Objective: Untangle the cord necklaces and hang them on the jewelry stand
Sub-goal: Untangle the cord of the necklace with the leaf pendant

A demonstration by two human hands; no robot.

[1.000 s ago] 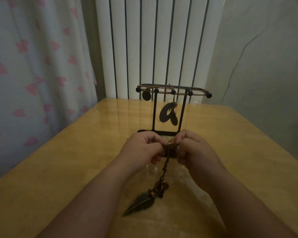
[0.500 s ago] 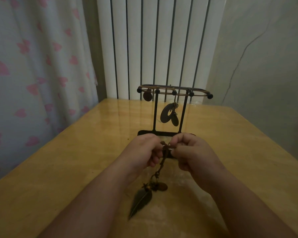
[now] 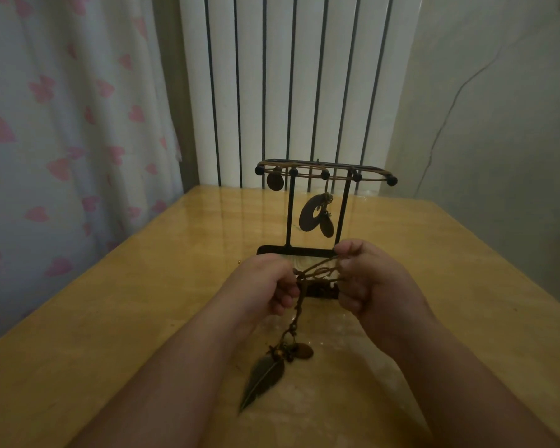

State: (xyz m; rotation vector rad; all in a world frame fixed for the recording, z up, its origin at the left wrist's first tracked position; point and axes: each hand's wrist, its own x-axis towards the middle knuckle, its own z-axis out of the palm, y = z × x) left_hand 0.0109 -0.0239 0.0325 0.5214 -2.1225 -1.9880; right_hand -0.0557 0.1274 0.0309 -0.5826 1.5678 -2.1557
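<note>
Between the two hands, just above the wooden table [image 3: 136, 305], sits the tangled part of the cord necklace [image 3: 317, 273]. Left hand [image 3: 265, 286] is curled, fingers pinching the cord at the knot's left end. Right hand [image 3: 374, 279] is also curled, thumb and forefinger pinching the loops on the right, held slightly higher and further away. Several brown strands span the gap between them, fairly taut.

From the left-hand pinch one cord drops toward the camera, long axis running far-to-near and a bit left. It ends in a bead cluster, a small oval charm [image 3: 304, 351] and a metal feather pendant [image 3: 264, 379]. Feather tip points near-left; can't tell if it touches the table.

Black jewelry stand [image 3: 291, 251] is upright just behind the hands. Its top bar carries hung cords with a round disc pendant [image 3: 274, 182] and an oval ring pendant [image 3: 308, 216].
</note>
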